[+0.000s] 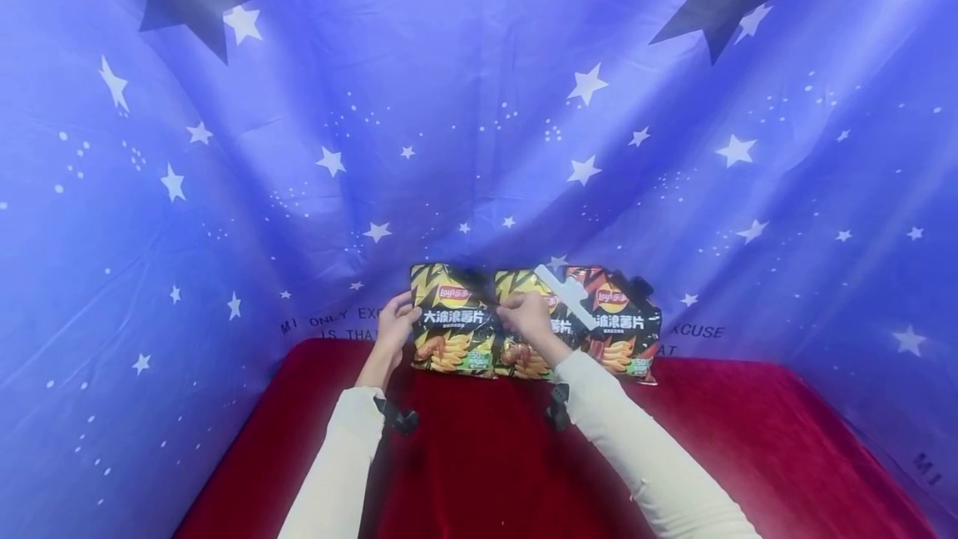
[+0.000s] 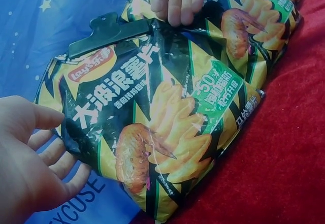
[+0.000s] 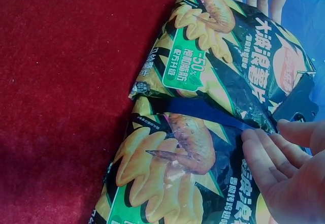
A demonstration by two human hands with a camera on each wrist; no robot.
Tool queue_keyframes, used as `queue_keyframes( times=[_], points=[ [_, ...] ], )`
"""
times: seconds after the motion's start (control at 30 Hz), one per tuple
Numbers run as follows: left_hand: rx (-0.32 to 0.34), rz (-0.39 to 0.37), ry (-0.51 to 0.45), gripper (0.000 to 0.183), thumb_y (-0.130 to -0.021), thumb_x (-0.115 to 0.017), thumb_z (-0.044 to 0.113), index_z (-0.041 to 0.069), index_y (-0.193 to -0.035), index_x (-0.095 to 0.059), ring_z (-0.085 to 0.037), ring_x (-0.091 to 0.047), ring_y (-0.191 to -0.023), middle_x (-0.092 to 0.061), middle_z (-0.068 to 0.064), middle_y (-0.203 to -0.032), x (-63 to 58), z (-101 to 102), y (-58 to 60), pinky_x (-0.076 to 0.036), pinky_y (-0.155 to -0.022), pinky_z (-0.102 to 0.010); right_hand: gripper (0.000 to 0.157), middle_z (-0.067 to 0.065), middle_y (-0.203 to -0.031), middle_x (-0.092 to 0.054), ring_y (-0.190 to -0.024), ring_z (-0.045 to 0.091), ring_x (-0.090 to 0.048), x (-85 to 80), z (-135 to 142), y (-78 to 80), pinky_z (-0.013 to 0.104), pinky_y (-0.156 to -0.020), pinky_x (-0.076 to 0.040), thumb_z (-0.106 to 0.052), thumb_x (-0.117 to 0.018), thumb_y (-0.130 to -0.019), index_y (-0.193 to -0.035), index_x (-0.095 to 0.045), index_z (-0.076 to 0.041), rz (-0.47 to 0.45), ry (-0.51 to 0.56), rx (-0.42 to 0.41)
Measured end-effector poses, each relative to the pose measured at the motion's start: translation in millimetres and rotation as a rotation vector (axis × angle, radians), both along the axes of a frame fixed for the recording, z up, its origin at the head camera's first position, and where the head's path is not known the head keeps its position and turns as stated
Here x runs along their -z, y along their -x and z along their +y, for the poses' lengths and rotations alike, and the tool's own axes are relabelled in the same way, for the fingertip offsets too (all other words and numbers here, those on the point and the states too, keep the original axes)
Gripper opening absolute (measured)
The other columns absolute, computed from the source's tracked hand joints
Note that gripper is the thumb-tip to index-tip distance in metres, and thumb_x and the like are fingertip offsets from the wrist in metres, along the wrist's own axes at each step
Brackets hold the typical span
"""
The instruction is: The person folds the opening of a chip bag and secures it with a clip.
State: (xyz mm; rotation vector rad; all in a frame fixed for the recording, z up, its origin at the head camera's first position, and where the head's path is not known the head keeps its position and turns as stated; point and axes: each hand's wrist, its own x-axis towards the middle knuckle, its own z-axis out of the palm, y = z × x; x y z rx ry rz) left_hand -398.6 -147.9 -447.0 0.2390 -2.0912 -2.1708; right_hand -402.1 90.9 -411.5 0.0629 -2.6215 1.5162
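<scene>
Three Lay's chip bags stand side by side. My left hand (image 1: 397,327) is at the outer edge of the left yellow-and-black chip bag (image 1: 451,318), its thumb by the front and its extended fingers against the side. My right hand (image 1: 530,318) is where that bag meets the middle chip bag (image 1: 524,360). In the right wrist view, its fingers are extended, tips at the seam between the bags and thumb close under a black clip (image 3: 294,99). That same black clip (image 2: 109,35) is on the left bag's top edge in the left wrist view.
To the right stands a red-and-black chip bag (image 1: 615,323). A white clip (image 1: 565,294) slants between it and the middle bag. Red velvet cloth (image 1: 479,456) covers the table, and a blue star-patterned curtain (image 1: 449,106) hangs behind.
</scene>
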Motion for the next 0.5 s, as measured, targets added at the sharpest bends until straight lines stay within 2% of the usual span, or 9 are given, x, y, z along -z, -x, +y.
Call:
queue_keyframes(
  times=[0.23, 0.37, 0.5],
  points=[
    [-0.021, -0.002, 0.015, 0.054, -0.099, -0.055, 0.000, -0.002, -0.151, -0.039, -0.046, -0.044, -0.140, -0.044, -0.033, -0.151, -2.1, 2.1, 1.0, -0.035, -0.120, -0.055, 0.019, 0.028, -0.095, -0.075, -0.066, 0.020, -0.073, 2.3, 0.2, -0.5, 0.030, -0.065, -0.063, -0.002, -0.072, -0.090, -0.105, -0.074, 0.009, -0.013, 0.025, -0.003],
    [-0.097, 0.021, -0.001, 0.055, -0.096, -0.052, -0.006, -0.004, -0.150, -0.038, -0.044, -0.044, -0.140, -0.045, -0.033, -0.149, -7.1, 5.5, 0.0, -0.039, -0.118, -0.052, 0.020, 0.029, -0.096, -0.074, -0.073, 0.028, -0.075, -0.5, 2.2, -0.4, 0.033, -0.068, -0.063, -0.002, -0.070, -0.092, -0.108, -0.073, 0.010, -0.019, 0.041, -0.022],
    [-0.169, 0.053, 0.011, 0.057, -0.091, -0.051, -0.011, -0.004, -0.147, -0.042, -0.044, -0.044, -0.139, -0.044, -0.031, -0.149, -17.1, 8.8, -1.7, -0.042, -0.115, -0.051, 0.022, 0.028, -0.098, -0.075, -0.078, 0.032, -0.076, -4.5, 8.3, 2.4, 0.036, -0.069, -0.064, -0.005, -0.067, -0.094, -0.111, -0.072, 0.009, -0.023, 0.046, -0.055]
  ],
)
